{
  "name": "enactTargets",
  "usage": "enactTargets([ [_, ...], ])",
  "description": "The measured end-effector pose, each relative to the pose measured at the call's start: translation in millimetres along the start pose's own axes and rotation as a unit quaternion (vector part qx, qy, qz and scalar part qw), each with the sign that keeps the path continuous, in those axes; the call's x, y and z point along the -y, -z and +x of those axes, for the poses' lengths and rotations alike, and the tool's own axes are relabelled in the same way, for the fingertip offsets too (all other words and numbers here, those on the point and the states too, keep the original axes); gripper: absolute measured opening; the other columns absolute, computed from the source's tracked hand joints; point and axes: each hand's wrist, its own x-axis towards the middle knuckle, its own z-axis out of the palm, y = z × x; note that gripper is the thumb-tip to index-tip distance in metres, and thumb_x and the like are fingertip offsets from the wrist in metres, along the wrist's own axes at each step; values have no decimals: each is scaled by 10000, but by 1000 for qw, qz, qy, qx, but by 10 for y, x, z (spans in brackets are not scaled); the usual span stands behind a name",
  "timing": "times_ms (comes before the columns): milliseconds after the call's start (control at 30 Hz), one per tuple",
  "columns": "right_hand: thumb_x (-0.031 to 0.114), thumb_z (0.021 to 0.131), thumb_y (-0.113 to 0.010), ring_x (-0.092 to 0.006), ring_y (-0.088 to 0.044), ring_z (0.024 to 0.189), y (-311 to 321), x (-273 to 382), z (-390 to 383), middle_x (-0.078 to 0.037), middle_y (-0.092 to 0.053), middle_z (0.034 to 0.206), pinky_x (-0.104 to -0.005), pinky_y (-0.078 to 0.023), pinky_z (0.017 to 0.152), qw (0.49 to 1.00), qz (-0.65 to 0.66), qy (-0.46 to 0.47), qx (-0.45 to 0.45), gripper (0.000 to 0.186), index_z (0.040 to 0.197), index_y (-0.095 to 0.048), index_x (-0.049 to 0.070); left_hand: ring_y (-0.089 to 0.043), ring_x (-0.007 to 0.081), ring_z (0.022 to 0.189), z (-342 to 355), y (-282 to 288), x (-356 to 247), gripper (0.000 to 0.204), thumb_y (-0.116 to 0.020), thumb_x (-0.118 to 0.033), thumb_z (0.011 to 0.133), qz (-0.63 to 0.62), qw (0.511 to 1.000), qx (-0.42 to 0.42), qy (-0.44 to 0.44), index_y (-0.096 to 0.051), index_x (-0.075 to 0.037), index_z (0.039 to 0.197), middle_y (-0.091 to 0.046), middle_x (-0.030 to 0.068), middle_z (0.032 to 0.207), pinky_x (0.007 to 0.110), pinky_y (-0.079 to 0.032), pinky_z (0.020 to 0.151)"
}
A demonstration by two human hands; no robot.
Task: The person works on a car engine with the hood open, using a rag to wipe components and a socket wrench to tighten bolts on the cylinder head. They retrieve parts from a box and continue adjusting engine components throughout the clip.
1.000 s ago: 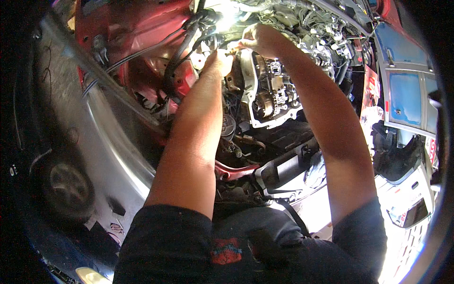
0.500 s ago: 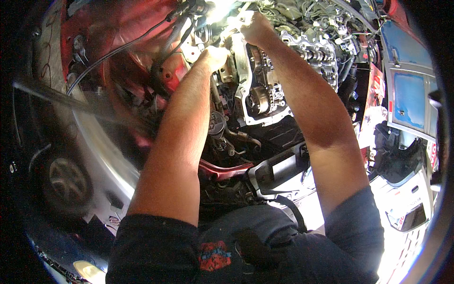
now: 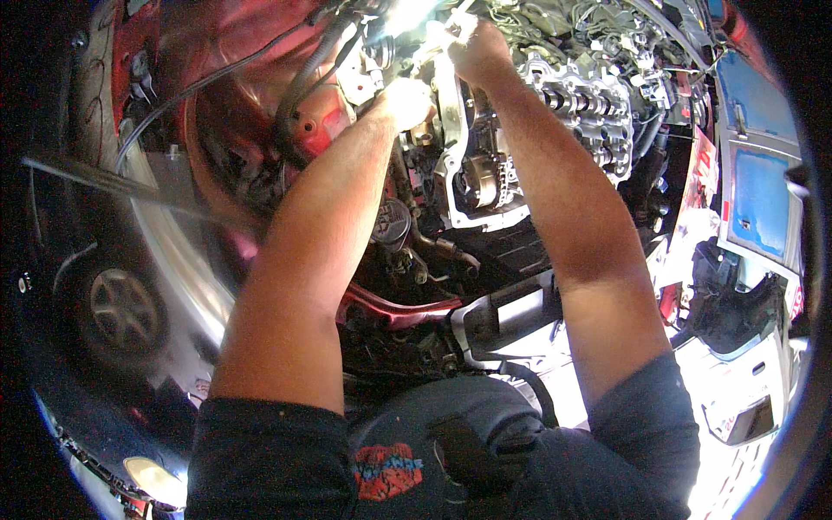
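My left hand, fingers curled and washed out by glare, is at the left of the opened engine, near a bracket; what it holds is hidden. My right hand is higher and to the right, fingers bent around something pale I cannot make out, at the top of a metal housing edge. Between my forearms show a chain sprocket and a round dark cap; exposed camshafts lie right of my right forearm. A bright light glares just above my hands.
Red inner bodywork with cables and hoses is at the upper left. A silver car panel and a wheel lie left. Blue panels and a dark plastic part are at the right.
Compared with one second ago, my right hand is higher, nearer the top edge, and my left hand is slightly higher. The whole view has shifted a little.
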Motion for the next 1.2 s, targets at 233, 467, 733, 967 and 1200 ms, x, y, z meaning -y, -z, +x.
enactTargets([
  [233, 339, 754, -700, -363, -676, 982, -102, -91, 104, -260, -683, 1001, -440, -549, 880, 997, -75, -27, 13, 430, 1008, -689, -8, -686, 267, 951, 78, -184, 99, 222, -579, -196, 831, -60, 997, -5, -41, -765, -154, 944, -719, 85, 1027, 378, -548, 821],
  [467, 320, 802, -690, -362, -678, 966, -69, -61, 68, -192, -708, 964, -416, -540, 884, 998, 26, 23, -45, 327, 976, -710, 44, -691, 280, 974, 137, -243, 71, 234, -552, -130, 849, 113, 991, 9, -71, -752, -72, 957, -717, 99, 1062, 395, -562, 807],
  [733, 257, 904, -643, -331, -600, 1018, 561, 183, -1648, -161, -636, 1077, -412, -457, 926, 969, 48, 119, -211, 252, 1058, -665, 59, -700, 287, 766, 156, -229, 94, 183, -541, -88, 851, -39, 996, -64, -37, -690, 7, 896, -694, 213, 868, 391, -561, 669],
  [967, 289, 907, -622, -361, -567, 1034, 483, 52, -4056, -173, -616, 1032, -456, -413, 965, 995, 8, -83, -62, 288, 1042, -622, 36, -684, 312, 959, 225, -254, 34, 267, -501, -172, 885, -54, 996, -71, 8, -708, -35, 983, -708, 160, 1033, 425, -544, 832],
  [1200, 369, 948, -547, -404, -515, 1075, 187, -41, -4686, -238, -540, 1131, -459, -395, 959, 985, -25, -140, -96, 439, 1138, -579, -26, -470, 319, 1293, 161, -284, -11, 526, -405, -410, 982, -442, 882, -110, 125, -535, -62, 1355, -521, 188, 1400, 441, -357, 1065],
])
